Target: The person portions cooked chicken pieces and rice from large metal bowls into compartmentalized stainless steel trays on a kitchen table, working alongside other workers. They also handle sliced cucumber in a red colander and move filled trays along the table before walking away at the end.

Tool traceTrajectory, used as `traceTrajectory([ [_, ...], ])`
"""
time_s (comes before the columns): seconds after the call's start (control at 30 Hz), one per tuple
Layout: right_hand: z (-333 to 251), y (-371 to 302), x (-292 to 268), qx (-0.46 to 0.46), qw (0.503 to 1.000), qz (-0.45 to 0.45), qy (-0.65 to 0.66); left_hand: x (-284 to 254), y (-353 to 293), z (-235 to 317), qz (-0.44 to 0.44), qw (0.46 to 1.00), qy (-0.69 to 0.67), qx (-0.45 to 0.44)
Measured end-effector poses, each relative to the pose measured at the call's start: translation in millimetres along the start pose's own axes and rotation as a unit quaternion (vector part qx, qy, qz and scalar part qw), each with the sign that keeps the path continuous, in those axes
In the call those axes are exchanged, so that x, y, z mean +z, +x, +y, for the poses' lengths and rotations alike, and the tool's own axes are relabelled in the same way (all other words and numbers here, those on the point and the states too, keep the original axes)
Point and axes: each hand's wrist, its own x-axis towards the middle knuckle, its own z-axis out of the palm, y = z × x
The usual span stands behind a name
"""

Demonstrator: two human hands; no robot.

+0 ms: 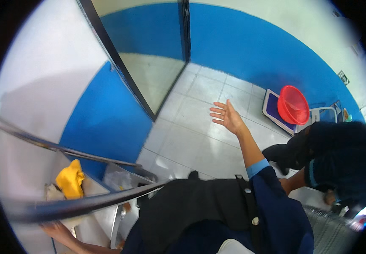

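My right hand point(230, 118) is stretched out over the tiled floor, fingers apart and nothing in it. At the lower left, my left hand point(57, 232) lies just below a thick metal rail point(85, 206), which covers its fingers; whether it grips anything is hidden. Just beyond that rail, a bright yellow cloth point(70, 180) hangs or lies over the edge of a pale metal bin or counter, with a greyish cloth point(54, 192) beside it. Clear plastic point(118, 180) shows in a compartment to the right of the yellow cloth.
A red plastic basin point(293, 106) sits on a floor scale point(271, 106) by the blue wall point(242, 46). Close on my right, a person in dark clothes point(339, 156) bends over. A black-framed glass door point(149, 63) stands ahead. A second, thinner rail point(81, 151) runs along the left.
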Motion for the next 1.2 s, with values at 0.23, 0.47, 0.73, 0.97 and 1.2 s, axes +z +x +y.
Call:
traceTrajectory([
  [0.23,72,34,-265,0.15,0.947,0.262,-0.112,96,43,131,0.137,0.972,-0.129,0.144],
  [0.47,17,208,-418,0.252,0.867,0.411,-0.125,138,100,391,0.367,0.893,0.002,0.261],
  [0.73,-266,661,-303,-0.056,0.959,0.051,-0.274,223,191,624,0.45,0.83,0.067,0.321],
  [0.97,-415,944,-198,-0.205,0.934,0.012,-0.291,423,238,701,0.327,0.925,0.054,0.184],
  [1.2,-462,1200,-192,-0.237,0.908,0.129,-0.321,650,389,916,0.197,0.947,-0.138,0.215],
])
